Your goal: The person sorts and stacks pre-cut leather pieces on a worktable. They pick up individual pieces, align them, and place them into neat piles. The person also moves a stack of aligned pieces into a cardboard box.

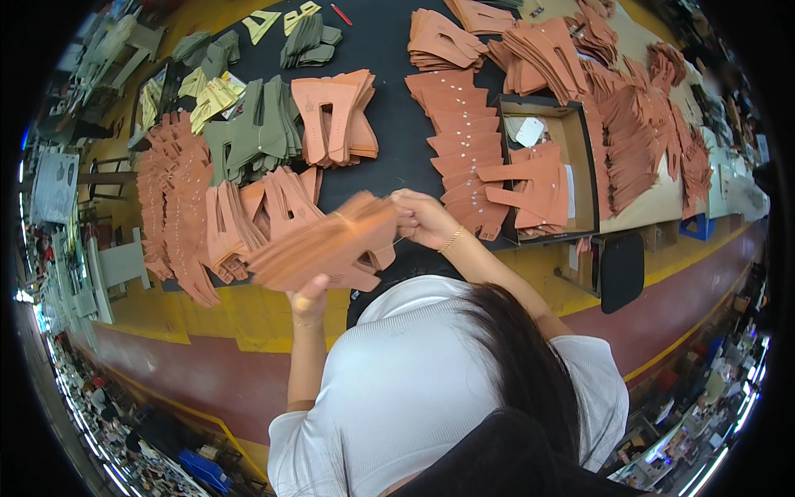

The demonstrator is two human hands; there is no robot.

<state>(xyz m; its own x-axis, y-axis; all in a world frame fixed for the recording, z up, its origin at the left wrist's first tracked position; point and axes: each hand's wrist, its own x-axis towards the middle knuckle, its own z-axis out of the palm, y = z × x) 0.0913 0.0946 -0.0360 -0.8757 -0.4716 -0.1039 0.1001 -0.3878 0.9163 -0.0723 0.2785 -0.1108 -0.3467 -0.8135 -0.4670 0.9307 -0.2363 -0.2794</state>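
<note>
My left hand (308, 300) grips a thick bundle of terracotta cut-out pieces (319, 253) from below, its thumb against the near side. The bundle is tilted above the table's front edge and partly blurred. At its right end my right hand (421, 217) is closed, fingers pinched on a thin band that runs to the bundle. A pale line across the bundle's top looks like part of this band. Left of the bundle, smaller terracotta stacks (286, 203) lie on the dark table (387, 124). Behind it sits another terracotta stack (331, 120) with a slot cut in it.
Green pieces (257, 132) and yellow pieces (217, 99) lie at the back left. A fanned terracotta row (464, 149) runs along the right, beside an open black-rimmed box (584, 182) holding pieces and a white tag. A red pen (340, 14) lies at the far edge. A dark stool (623, 269) stands right.
</note>
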